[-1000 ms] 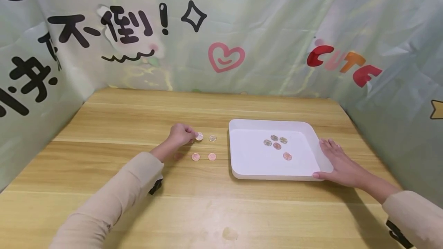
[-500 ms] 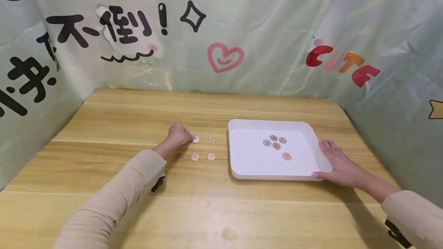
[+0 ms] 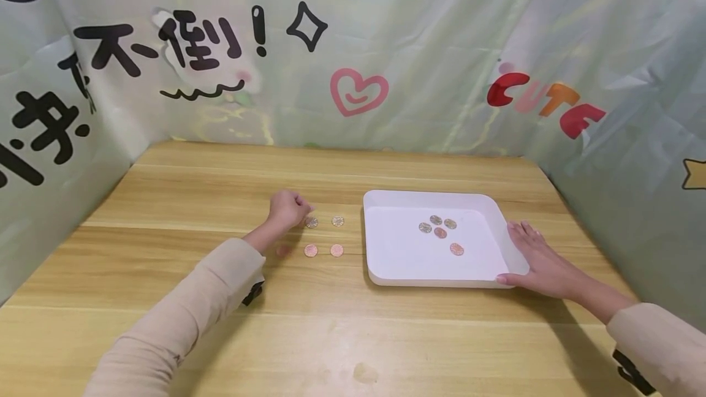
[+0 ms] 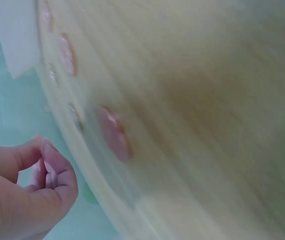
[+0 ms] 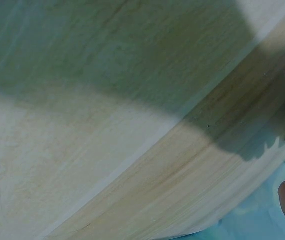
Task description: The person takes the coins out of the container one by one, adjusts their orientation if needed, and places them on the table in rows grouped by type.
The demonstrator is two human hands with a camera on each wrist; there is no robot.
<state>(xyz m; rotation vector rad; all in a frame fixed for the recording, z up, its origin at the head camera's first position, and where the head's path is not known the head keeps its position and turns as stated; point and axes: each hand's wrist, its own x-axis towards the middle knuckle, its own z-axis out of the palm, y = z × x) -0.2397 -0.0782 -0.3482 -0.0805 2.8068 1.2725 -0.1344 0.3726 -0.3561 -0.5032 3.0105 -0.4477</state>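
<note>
In the head view my left hand (image 3: pixel 285 208) hovers just above a silvery-gold coin (image 3: pixel 311 222). Its thumb and index fingertips meet in the left wrist view, and no coin shows between them. A second silvery-gold coin (image 3: pixel 337 221) lies to the right. Nearer the front, a row of three copper-coloured coins (image 3: pixel 311 251) lies on the table; the leftmost copper coin (image 4: pixel 115 134) is under the wrist's shadow. My right hand (image 3: pixel 543 267) rests against the right front corner of a white tray (image 3: pixel 408 274), fingers extended along its side and thumb on the front rim.
Inside the tray are three silvery-gold coins (image 3: pixel 436 220) and two copper-coloured coins (image 3: pixel 456 249). The wooden table (image 3: pixel 265 342) is bounded behind and at the sides by a printed cloth (image 3: pixel 430 66).
The left hand set the silvery-gold coin down left of the other one, slid it slightly left, then let go and rose off it. The right hand and tray stayed put.
</note>
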